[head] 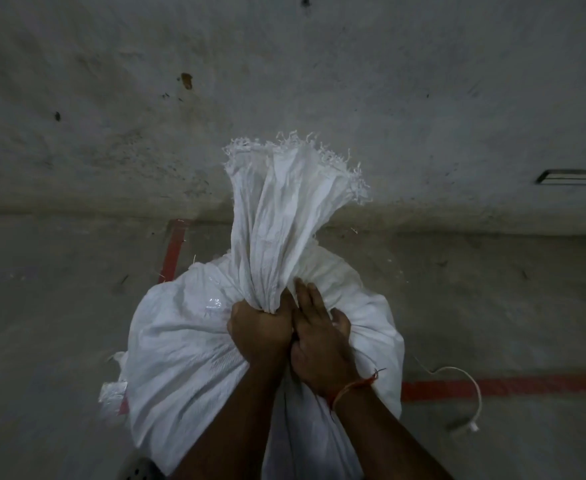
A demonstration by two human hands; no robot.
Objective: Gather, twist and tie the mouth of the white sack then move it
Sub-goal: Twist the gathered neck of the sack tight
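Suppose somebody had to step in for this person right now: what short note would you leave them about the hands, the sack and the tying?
Left hand: fist gripped round the gathered neck of the white sack.
Right hand: fingers fairly straight, resting against the neck beside the left hand.
Sack: full, standing on the concrete floor by the wall; its frayed mouth sticks up above the fist.
Done: mouth gathered into a bunch.
Left: no tie shows round the neck. A white string lies on the floor to the right, likely for the tying. Twist, tie, then move the sack.
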